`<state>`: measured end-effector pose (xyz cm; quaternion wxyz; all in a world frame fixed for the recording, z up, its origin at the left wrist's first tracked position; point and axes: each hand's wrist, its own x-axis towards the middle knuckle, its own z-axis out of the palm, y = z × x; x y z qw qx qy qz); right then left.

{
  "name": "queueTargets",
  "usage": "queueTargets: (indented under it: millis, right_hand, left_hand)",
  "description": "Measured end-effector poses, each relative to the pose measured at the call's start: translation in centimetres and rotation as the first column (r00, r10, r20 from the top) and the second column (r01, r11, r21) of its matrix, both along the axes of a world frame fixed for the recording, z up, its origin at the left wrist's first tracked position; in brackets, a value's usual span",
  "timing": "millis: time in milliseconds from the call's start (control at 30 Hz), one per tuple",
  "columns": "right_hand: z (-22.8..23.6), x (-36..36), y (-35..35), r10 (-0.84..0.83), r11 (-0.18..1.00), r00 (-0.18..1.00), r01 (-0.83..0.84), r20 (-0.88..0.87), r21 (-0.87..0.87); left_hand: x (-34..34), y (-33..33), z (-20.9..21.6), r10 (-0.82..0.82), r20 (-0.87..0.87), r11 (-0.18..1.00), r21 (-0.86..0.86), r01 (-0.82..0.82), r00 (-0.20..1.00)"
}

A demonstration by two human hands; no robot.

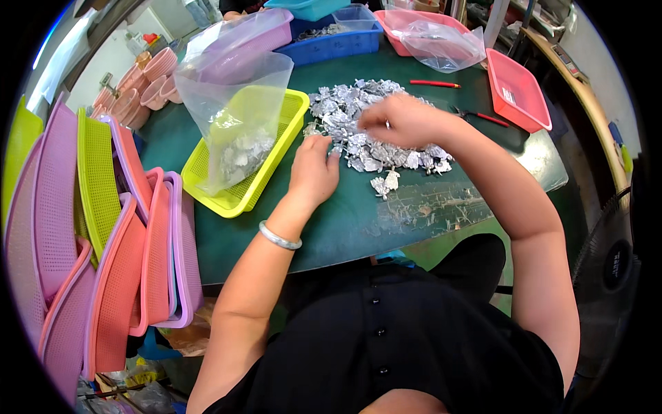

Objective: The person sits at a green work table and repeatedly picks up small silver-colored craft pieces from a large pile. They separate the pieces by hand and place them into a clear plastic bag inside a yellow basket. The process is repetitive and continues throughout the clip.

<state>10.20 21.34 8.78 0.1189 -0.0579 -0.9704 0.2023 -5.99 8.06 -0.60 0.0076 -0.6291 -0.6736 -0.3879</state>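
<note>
A heap of small silvery-grey flat pieces (358, 148) is spread over the green table. My right hand (405, 121) is over the heap with its fingers curled together; whatever they may hold is hidden. At the heap's left edge is my left hand (316, 169), thumb apart from the fingers, its fingertips touching or just beside a piece there. Left of it a clear plastic bag (241, 103), with similar silvery pieces in its bottom, stands inside a yellow-green basket (247, 201).
Stacked pink, purple and green baskets (121, 297) crowd the left side. Blue (338, 48) and pink bins (517, 93) line the far and right edges. Red-handled pliers (486, 119) and a red tool (434, 83) lie beyond the heap. A black fan (607, 269) is at the right.
</note>
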Motion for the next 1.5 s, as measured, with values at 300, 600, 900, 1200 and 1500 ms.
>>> queueTargets:
  millis: [300,600,900,1200,1500]
  right_hand:
    - [-6.8,-13.7,7.7,-0.337,0.933,0.927,0.305,0.163,0.192]
    - [-7.6,-13.8,7.0,-0.273,0.947,0.897,0.186,0.347,0.263]
    - [-6.3,-10.4,3.7,-0.063,0.941,0.968,-0.023,0.241,0.338]
    - [-7.8,-6.5,-1.0,0.124,0.963,0.992,-0.116,-0.017,0.243]
    - [-6.1,-3.2,-4.8,0.042,0.999,0.981,-0.039,-0.188,0.021]
  left_hand:
    - [-0.6,0.9,-1.1,0.064,-0.04,0.998,-0.023,-0.065,0.997]
    - [-1.2,1.0,-1.7,0.098,-0.108,0.987,-0.116,-0.111,0.989]
    - [-1.9,0.4,-0.4,0.073,0.003,0.989,-0.129,-0.072,0.997]
    - [-0.4,-0.7,1.2,0.123,0.188,0.968,-0.238,-0.076,0.975]
    - [-1.1,-0.1,-0.5,0.138,0.171,0.99,-0.02,-0.137,0.976]
